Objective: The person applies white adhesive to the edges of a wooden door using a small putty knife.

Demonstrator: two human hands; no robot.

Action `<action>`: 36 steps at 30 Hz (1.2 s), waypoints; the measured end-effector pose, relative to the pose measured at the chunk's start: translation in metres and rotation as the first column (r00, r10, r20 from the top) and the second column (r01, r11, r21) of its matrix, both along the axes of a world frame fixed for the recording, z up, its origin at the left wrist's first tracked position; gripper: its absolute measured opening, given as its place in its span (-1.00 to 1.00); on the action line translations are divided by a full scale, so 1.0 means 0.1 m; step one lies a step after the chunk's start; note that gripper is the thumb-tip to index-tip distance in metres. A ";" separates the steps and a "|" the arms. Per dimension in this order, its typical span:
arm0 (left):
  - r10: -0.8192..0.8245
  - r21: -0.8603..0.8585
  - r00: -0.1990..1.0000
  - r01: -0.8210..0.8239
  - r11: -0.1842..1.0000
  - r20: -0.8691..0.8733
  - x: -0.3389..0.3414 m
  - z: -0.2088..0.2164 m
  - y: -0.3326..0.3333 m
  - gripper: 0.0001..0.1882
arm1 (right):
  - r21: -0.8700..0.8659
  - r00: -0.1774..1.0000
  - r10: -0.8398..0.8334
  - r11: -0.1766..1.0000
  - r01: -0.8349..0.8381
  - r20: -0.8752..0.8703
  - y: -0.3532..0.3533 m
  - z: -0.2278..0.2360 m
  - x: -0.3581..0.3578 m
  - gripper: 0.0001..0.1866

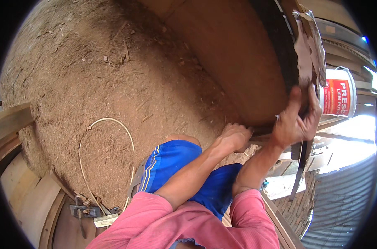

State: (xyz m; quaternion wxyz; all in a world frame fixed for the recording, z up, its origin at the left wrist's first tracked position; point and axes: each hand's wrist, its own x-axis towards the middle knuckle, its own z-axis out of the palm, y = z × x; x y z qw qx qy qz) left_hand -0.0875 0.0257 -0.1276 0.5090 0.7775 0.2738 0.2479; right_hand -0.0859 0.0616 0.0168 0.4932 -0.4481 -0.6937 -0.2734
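Observation:
A large brown wooden panel (234,50) stands in front of me, a dark band running along its right edge. Pale, ragged peeling material (306,52) covers the top of that edge. My right hand (295,122) is at the edge's near end, thumb and fingers stretched out and apart, one on either side of it. Just below the hand hangs a thin dark strip (302,164). My left hand (237,137) is closed by the panel's lower near corner; what its fingers hold, if anything, is hidden.
Sawdust and wood scraps cover the ground (101,83). A pale cable (81,159) loops on the left, near a dark clamp-like tool (89,210). Wooden boards (26,174) lean at far left. A red and white bucket (339,92) stands beyond the panel, with corrugated sheet metal (341,199) below right.

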 end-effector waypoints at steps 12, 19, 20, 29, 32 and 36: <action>-0.032 -0.016 0.999 0.031 0.999 -0.023 -0.02 0.05 -0.05 -0.56 | -0.075 0.968 0.172 0.979 -0.188 -0.180 -0.26 0.05 -0.34 -0.75; -0.032 -0.057 0.999 0.032 0.998 0.003 -0.07 0.07 -0.06 -0.56 | -0.147 0.984 0.173 0.973 -0.179 -0.052 -0.19 0.04 -0.35 -0.73; -0.020 -0.076 1.000 0.021 0.997 0.013 -0.07 0.06 -0.06 -0.56 | -0.156 0.986 0.154 0.977 -0.144 0.057 -0.22 0.02 -0.36 -0.74; -0.066 -0.018 0.998 0.066 0.998 -0.001 0.02 0.04 -0.13 -0.56 | -0.052 0.997 0.080 0.996 -0.079 0.022 0.17 -0.01 -0.34 -0.73; -0.042 -0.005 0.998 0.042 0.999 0.053 0.01 0.01 -0.12 -0.58 | -0.162 0.987 0.050 0.986 -0.025 0.151 0.14 0.02 -0.35 -0.73; 0.009 -0.014 0.998 -0.008 1.000 0.059 0.03 -0.01 -0.11 -0.60 | -0.002 0.995 0.103 0.995 -0.103 -0.004 0.10 0.01 -0.26 -0.72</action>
